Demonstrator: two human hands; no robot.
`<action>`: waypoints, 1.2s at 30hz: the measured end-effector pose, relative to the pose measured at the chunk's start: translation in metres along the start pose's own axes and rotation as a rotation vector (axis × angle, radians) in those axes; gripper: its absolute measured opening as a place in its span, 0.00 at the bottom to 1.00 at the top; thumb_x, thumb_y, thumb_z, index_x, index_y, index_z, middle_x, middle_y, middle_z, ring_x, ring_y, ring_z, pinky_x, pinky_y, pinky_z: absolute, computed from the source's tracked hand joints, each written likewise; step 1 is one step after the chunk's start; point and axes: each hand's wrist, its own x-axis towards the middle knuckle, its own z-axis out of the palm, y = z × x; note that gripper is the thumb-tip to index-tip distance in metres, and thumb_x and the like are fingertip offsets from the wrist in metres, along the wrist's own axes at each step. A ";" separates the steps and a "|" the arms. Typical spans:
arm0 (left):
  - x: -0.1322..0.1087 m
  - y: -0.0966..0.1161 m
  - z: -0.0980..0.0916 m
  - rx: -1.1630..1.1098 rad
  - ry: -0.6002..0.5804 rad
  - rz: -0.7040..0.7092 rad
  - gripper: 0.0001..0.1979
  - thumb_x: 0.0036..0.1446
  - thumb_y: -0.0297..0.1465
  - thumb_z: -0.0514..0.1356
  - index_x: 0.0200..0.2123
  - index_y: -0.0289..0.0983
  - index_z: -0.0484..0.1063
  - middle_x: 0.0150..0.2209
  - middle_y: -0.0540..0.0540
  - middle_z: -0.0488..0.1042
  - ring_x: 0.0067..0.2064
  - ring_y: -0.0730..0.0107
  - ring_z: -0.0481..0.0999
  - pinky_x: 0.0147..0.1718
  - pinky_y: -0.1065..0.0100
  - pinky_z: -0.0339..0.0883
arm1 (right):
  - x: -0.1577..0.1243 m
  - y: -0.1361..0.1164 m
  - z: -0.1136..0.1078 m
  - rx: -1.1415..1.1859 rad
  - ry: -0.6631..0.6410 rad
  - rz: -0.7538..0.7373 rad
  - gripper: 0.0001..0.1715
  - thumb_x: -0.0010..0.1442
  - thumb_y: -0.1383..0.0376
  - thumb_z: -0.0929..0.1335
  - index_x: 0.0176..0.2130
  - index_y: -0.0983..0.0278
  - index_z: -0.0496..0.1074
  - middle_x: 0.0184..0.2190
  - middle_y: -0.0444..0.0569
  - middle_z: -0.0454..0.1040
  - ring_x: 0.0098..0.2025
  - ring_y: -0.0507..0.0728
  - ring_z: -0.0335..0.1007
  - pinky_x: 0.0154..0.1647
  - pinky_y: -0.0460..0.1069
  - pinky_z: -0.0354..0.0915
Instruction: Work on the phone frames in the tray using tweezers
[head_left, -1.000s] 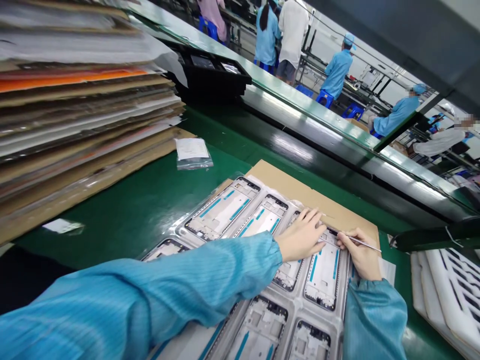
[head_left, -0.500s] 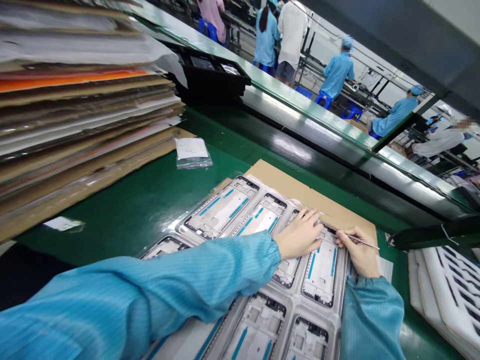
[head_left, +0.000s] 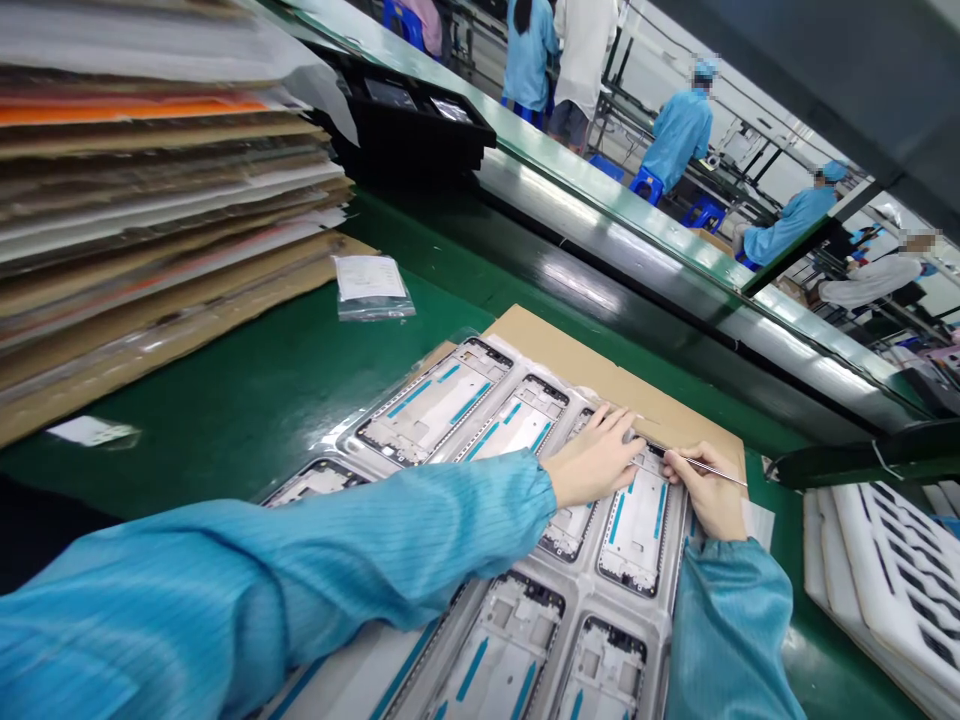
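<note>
A clear plastic tray (head_left: 352, 440) holding several metal phone frames with blue strips lies on a cardboard sheet (head_left: 570, 365) on the green bench. My left hand (head_left: 596, 462) lies flat, fingers spread, pressing on the top of one phone frame (head_left: 636, 520) at the tray's far right. My right hand (head_left: 705, 495) pinches thin metal tweezers (head_left: 712, 470) like a pen, their tip at the same frame's upper edge, right by my left fingertips. Both arms wear blue sleeves.
A tall stack of cardboard and trays (head_left: 150, 210) fills the left. A small plastic bag (head_left: 369, 285) lies on the green mat. Black bins (head_left: 412, 130) stand at the back by a conveyor (head_left: 637, 290). White foam trays (head_left: 885, 590) sit at right. Several people work beyond.
Both hands stay on the same frame with the tweezers at its top edge. Only my head has shifted slightly, moving the scene a little up and left.
</note>
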 end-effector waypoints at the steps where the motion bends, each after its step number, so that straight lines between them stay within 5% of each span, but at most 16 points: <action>1: 0.000 0.000 0.000 0.003 -0.002 -0.001 0.17 0.62 0.38 0.50 0.48 0.35 0.69 0.57 0.35 0.58 0.61 0.54 0.56 0.62 0.51 0.45 | 0.000 -0.002 0.001 0.002 0.004 0.004 0.21 0.53 0.54 0.73 0.34 0.71 0.70 0.29 0.53 0.73 0.28 0.52 0.70 0.33 0.47 0.68; 22: 0.006 0.009 -0.003 0.069 -0.011 -0.033 0.16 0.56 0.35 0.54 0.46 0.35 0.68 0.49 0.37 0.62 0.53 0.53 0.61 0.56 0.51 0.50 | 0.000 0.000 0.000 0.009 0.081 0.019 0.23 0.51 0.54 0.74 0.34 0.73 0.70 0.27 0.54 0.73 0.25 0.54 0.70 0.29 0.49 0.68; 29: 0.007 0.004 -0.003 -0.004 0.019 -0.048 0.16 0.55 0.34 0.52 0.45 0.33 0.66 0.44 0.39 0.64 0.47 0.56 0.62 0.50 0.55 0.55 | 0.003 -0.005 0.005 0.295 0.360 -0.065 0.23 0.61 0.51 0.66 0.31 0.69 0.62 0.27 0.48 0.68 0.26 0.52 0.67 0.26 0.47 0.64; 32: 0.008 0.002 0.000 -0.041 0.048 -0.079 0.22 0.54 0.33 0.51 0.51 0.28 0.63 0.45 0.39 0.64 0.48 0.58 0.62 0.52 0.56 0.54 | 0.000 -0.013 0.009 -0.042 0.325 -0.233 0.18 0.66 0.56 0.61 0.32 0.68 0.64 0.30 0.48 0.68 0.30 0.51 0.67 0.33 0.47 0.63; 36: 0.009 0.000 0.003 -0.073 0.048 -0.091 0.24 0.55 0.34 0.52 0.53 0.27 0.61 0.47 0.38 0.65 0.50 0.58 0.62 0.53 0.57 0.53 | 0.001 -0.017 0.021 -0.599 0.058 -0.412 0.11 0.65 0.63 0.62 0.37 0.66 0.70 0.30 0.46 0.69 0.33 0.50 0.66 0.36 0.45 0.59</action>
